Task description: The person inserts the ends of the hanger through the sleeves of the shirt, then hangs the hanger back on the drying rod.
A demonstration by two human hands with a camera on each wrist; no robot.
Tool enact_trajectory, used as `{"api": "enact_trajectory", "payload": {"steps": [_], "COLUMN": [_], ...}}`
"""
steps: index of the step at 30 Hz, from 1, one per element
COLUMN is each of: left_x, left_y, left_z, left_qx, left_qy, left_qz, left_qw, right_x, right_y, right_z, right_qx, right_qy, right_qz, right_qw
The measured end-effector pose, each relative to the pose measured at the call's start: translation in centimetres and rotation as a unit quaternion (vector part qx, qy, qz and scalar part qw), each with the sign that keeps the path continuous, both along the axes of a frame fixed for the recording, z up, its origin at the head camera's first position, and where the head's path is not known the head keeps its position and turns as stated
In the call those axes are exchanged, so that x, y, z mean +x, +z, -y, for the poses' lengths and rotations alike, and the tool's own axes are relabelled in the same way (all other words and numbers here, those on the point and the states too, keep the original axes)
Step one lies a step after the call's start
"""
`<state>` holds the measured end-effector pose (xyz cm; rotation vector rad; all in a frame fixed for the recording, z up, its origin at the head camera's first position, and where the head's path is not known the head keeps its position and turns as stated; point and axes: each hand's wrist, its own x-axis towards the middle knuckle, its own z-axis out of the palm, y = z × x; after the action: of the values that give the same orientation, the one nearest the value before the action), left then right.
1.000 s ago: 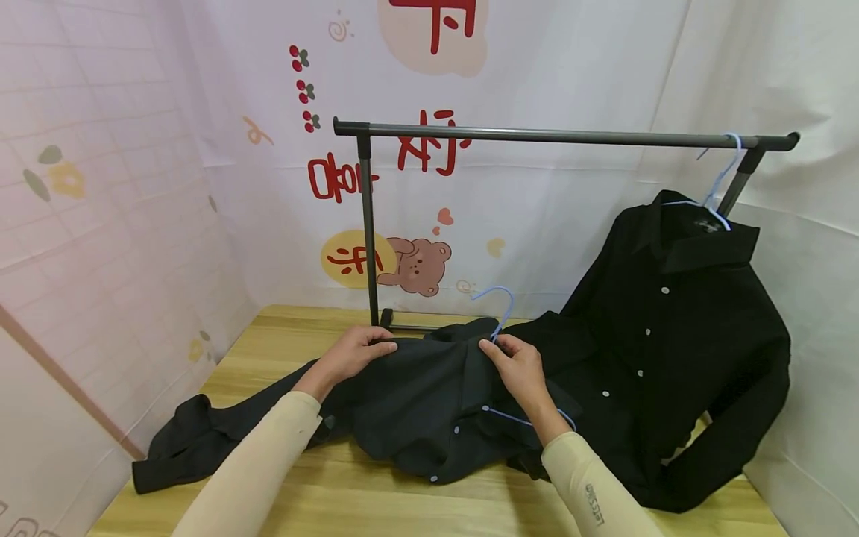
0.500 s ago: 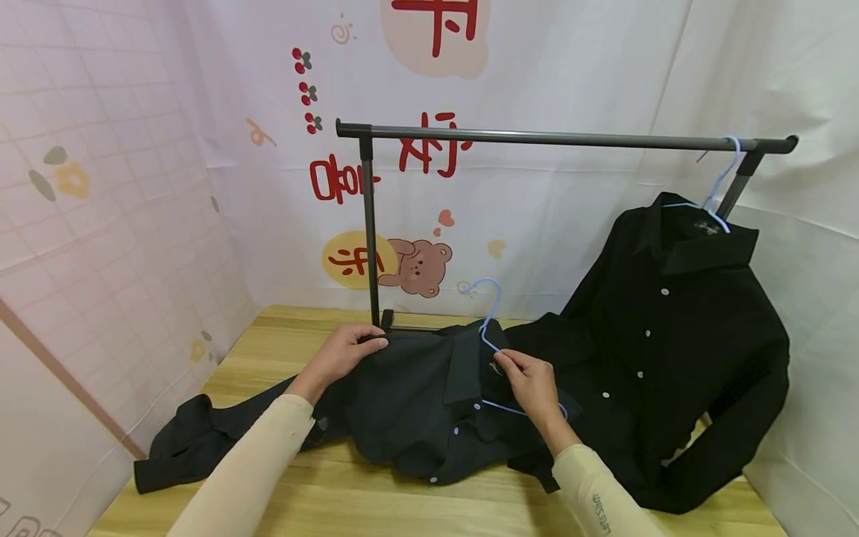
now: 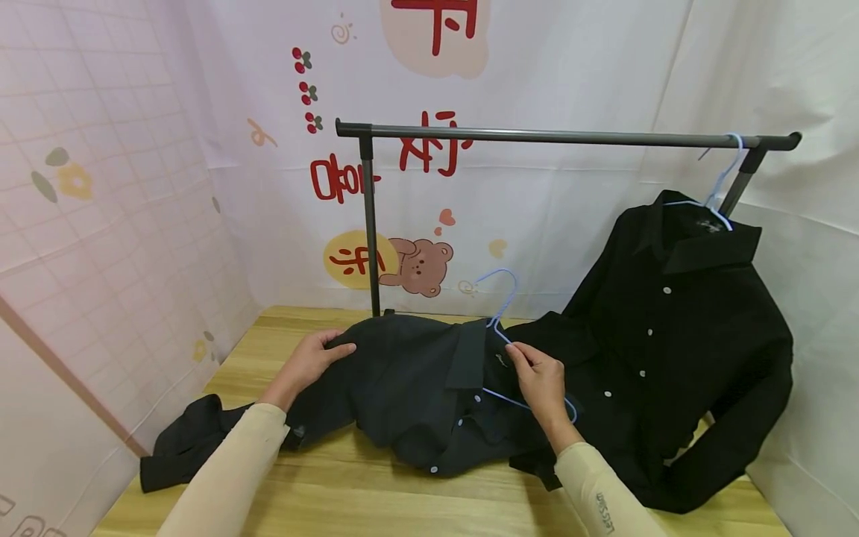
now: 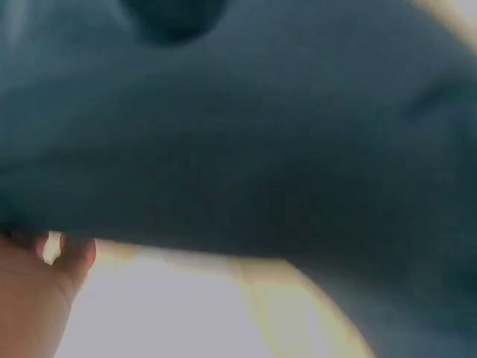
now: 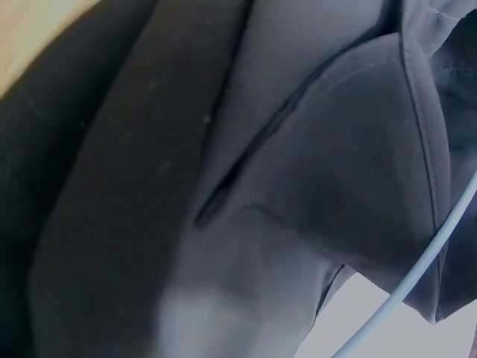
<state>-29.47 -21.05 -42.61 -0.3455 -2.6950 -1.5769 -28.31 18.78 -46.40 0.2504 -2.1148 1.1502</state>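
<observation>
A black button-up shirt (image 3: 416, 373) lies across the table, one sleeve stretched to the left. Inside its collar is a light-blue hanger (image 3: 516, 284), its hook standing up above the neck. My left hand (image 3: 302, 367) pinches the shirt near the shoulder, lifting the fabric slightly. My right hand (image 3: 542, 382) pinches the hanger's arm beside the collar. In the left wrist view, blurred shirt cloth (image 4: 238, 164) hides most of the left hand (image 4: 33, 298). The right wrist view shows the hanger (image 5: 415, 271) crossing the collar; the right hand is not visible there.
A dark metal clothes rack (image 3: 537, 137) stands behind the shirt. At its right end hangs a second black shirt (image 3: 711, 321) on a light-blue hanger (image 3: 722, 183), its lower part lying on the wooden table (image 3: 335, 500). A printed white curtain (image 3: 570, 60) closes off the back.
My left hand has slid left along the shirt's shoulder, which now bulges upward. The right hand went from the collar edge to the hanger's arm, and the hanger's hook shifted.
</observation>
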Motion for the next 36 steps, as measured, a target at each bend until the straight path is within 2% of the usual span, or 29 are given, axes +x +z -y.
{"api": "enact_trajectory", "payload": {"steps": [3, 6, 8, 11, 13, 14, 16, 20, 24, 26, 28, 32, 36], "left_x": [-0.1, -0.3, -0.3, -0.3, -0.2, -0.2, 0.0, 0.2, 0.3, 0.3, 0.2, 0.1, 0.2], "left_y": [0.6, 1.5, 2.1, 2.8, 3.3, 3.4, 3.6, 3.6, 3.6, 3.7, 3.9, 4.0, 3.7], "left_z": [-0.7, -2.8, -4.8, -7.7, -9.4, -10.1, -11.1, -11.8, -11.9, -12.2, -12.6, -13.3, -13.4], "left_qx": [-0.056, -0.131, -0.177, -0.24, -0.25, -0.243, -0.213, -0.135, -0.087, -0.082, -0.102, -0.135, -0.13], "left_qy": [0.006, 0.007, 0.004, -0.018, -0.045, -0.055, -0.067, -0.055, -0.051, -0.053, -0.06, -0.106, -0.133], "left_qz": [-0.022, -0.08, -0.123, -0.188, -0.203, -0.201, -0.184, -0.142, -0.106, -0.094, -0.097, -0.104, -0.105], "left_qw": [0.9982, 0.9881, 0.9764, 0.9522, 0.9459, 0.9474, 0.9573, 0.979, 0.9892, 0.9908, 0.9882, 0.9796, 0.9769], "right_x": [0.0, 0.0, 0.0, 0.0, 0.0, 0.0, 0.1, 0.1, 0.0, 0.0, 0.0, 0.1, 0.2], "right_y": [0.2, 0.5, 0.5, 0.3, 0.2, 0.2, 0.1, 0.2, 0.6, 0.7, 0.8, 1.0, 1.2], "right_z": [0.4, 0.9, 1.2, 1.5, 1.6, 1.6, 1.6, 1.7, 1.9, 2.1, 2.3, 2.7, 2.9], "right_qx": [0.025, 0.048, 0.057, 0.063, 0.064, 0.063, 0.061, 0.052, 0.053, 0.055, 0.058, 0.059, 0.062], "right_qy": [0.025, 0.041, 0.044, 0.045, 0.046, 0.047, 0.049, 0.056, 0.07, 0.079, 0.09, 0.101, 0.107], "right_qz": [-0.04, -0.074, -0.086, -0.093, -0.097, -0.097, -0.097, -0.085, -0.074, -0.073, -0.075, -0.078, -0.08], "right_qw": [0.999, 0.995, 0.994, 0.993, 0.992, 0.992, 0.992, 0.994, 0.993, 0.993, 0.991, 0.99, 0.989]}}
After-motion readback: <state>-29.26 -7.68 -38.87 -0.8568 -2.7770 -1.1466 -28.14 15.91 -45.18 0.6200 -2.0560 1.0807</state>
